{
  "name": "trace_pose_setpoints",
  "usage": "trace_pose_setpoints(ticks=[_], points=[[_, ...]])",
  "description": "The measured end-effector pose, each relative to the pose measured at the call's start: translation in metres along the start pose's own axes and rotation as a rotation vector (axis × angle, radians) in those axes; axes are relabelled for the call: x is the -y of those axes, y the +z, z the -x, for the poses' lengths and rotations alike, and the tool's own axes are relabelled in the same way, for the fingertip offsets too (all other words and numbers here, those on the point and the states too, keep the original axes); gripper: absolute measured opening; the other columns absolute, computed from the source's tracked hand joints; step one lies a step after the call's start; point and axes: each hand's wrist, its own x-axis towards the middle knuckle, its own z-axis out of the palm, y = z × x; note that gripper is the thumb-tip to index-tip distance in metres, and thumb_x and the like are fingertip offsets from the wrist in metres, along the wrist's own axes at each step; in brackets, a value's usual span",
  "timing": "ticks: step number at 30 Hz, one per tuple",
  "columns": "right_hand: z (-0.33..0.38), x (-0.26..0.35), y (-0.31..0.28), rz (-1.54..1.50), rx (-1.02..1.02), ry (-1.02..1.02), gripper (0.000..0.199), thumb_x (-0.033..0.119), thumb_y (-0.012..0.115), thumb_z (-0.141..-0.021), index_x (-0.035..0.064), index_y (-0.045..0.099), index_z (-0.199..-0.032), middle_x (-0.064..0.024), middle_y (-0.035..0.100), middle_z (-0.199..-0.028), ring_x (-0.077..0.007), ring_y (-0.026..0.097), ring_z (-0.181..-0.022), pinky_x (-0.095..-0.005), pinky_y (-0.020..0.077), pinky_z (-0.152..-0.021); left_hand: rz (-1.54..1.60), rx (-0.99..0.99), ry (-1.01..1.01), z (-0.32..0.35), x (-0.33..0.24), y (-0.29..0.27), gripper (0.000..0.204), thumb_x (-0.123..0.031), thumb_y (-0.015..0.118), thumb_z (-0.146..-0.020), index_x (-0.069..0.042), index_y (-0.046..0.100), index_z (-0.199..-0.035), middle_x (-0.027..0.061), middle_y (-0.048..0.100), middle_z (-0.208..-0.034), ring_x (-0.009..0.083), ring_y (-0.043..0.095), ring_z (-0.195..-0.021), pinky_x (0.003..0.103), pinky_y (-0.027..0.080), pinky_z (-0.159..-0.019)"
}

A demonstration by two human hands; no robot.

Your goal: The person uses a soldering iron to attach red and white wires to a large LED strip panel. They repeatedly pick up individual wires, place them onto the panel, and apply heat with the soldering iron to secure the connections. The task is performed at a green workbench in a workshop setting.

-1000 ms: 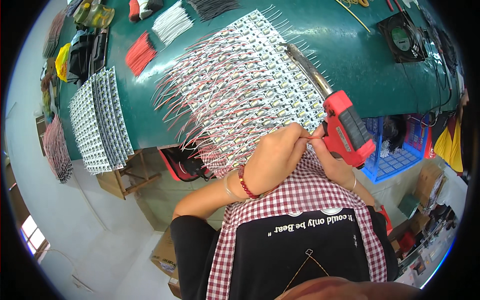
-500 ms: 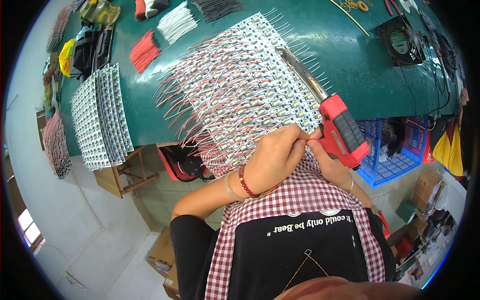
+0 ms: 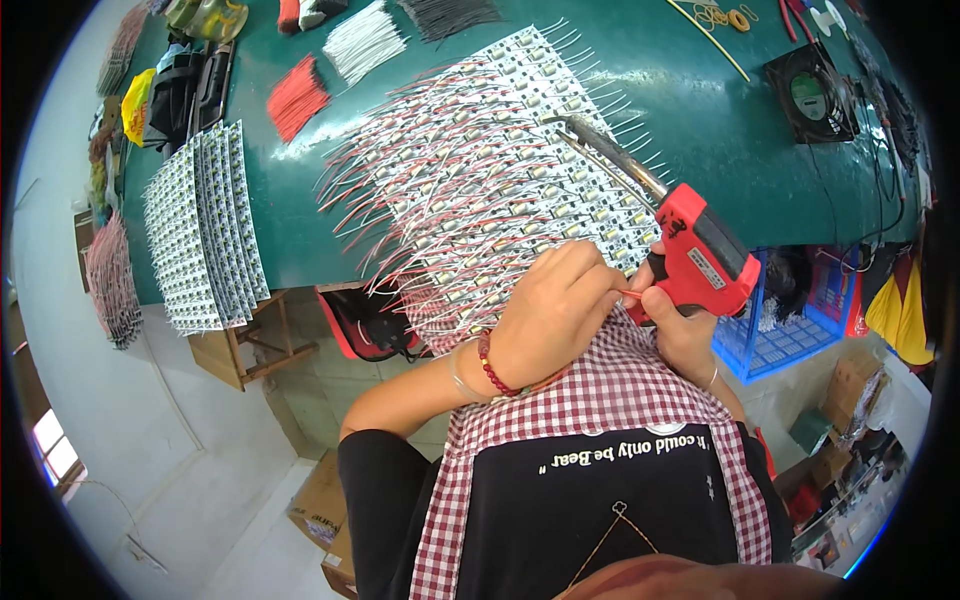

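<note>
My right hand (image 3: 686, 338) is closed round the handle of a red and black soldering gun (image 3: 705, 262). The gun's metal barrel points up and away to the left, its tip over a large panel of small white circuit boards (image 3: 535, 70). Thin red and white wires (image 3: 400, 190) stick out along the panel's left side, with white ones at its right edge. My left hand (image 3: 560, 305) is closed, fingertips pinching a thin red wire (image 3: 633, 294) that reaches to my right thumb. The wire's other end is hidden in the hands.
On the green table (image 3: 690, 130) lie bundles of red wires (image 3: 298, 98), white wires (image 3: 364, 42) and black wires (image 3: 448, 14). More board panels (image 3: 205, 230) overhang its left edge. A small black fan (image 3: 808, 92) stands at right, above a blue crate (image 3: 790, 345).
The soldering gun has tilted and shifted slightly right and down with my right hand. My left fingers stay closed on the red wire. The whole view has shifted a little.
</note>
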Motion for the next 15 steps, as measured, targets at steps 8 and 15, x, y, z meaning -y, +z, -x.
trace_pose_setpoints(ticks=[8,15], points=[[0.0,-0.005,-0.009,0.071,-0.04,-0.053,0.058,0.035,0.067,-0.092,-0.0024,0.044,-0.129,-0.0101,0.06,-0.081,-0.0177,0.061,-0.069,-0.0302,0.0503,-0.061,-0.138,-0.014,0.079,-0.013,0.029,-0.015,0.015,0.003,0.069,-0.075,-0.003,0.065,-0.088,0.0087,0.053,-0.078,0.0262,0.055,-0.071,0.037,0.045,-0.061],[0.015,-0.017,-0.047,0.121,-0.045,-0.016,0.057,0.039,0.061,-0.095,-0.0037,0.045,-0.13,-0.0039,0.049,-0.061,-0.0121,0.047,-0.048,-0.0282,0.0423,-0.049,-0.477,0.011,0.264,-0.032,0.073,-0.034,0.028,0.003,0.064,-0.068,-0.005,0.068,-0.094,0.0062,0.049,-0.076,0.0224,0.051,-0.07,0.035,0.044,-0.064]])
